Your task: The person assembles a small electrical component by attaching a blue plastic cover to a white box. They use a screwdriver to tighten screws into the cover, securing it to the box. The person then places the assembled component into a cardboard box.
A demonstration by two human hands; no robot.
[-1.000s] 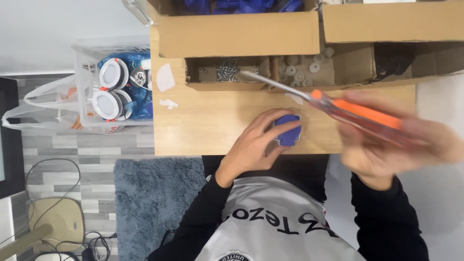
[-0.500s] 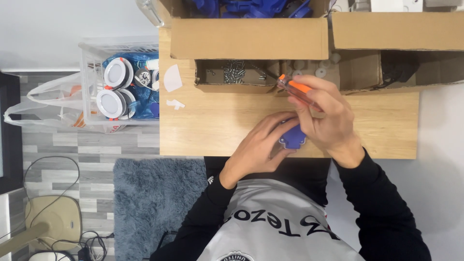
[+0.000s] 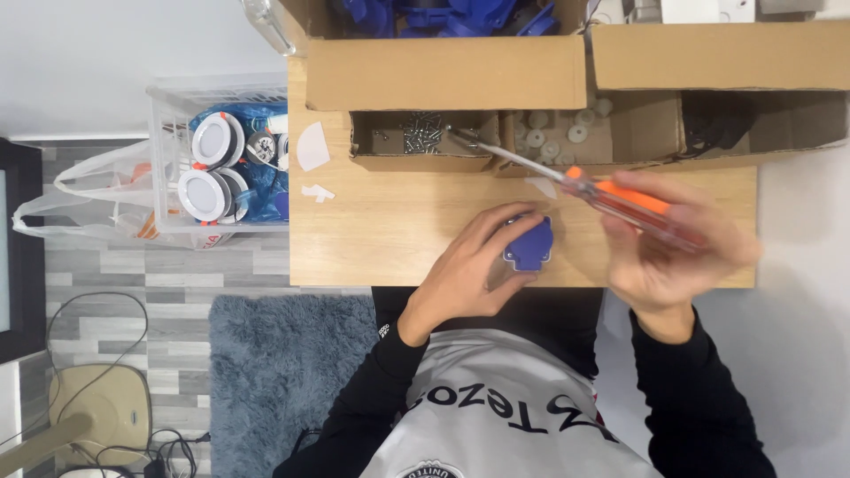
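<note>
My left hand (image 3: 474,265) presses a small blue plastic part (image 3: 529,245) onto the wooden table (image 3: 390,230) near its front edge. My right hand (image 3: 677,243), blurred by motion, grips a screwdriver with an orange and clear handle (image 3: 624,199). Its metal shaft (image 3: 505,152) points up and left, with the tip over a small cardboard box of screws (image 3: 423,133). The screwdriver is clear of the blue part.
A second cardboard tray (image 3: 567,133) holds several white round pieces. A larger box at the back (image 3: 443,16) holds blue parts. Left of the table stands a clear crate (image 3: 221,159) with round white lamps beside a plastic bag (image 3: 80,190). A grey rug (image 3: 283,372) lies below.
My right hand has pulled away from the blue part to the right, and the screwdriver tip now reaches toward the screw box. The left hand stays on the blue part.
</note>
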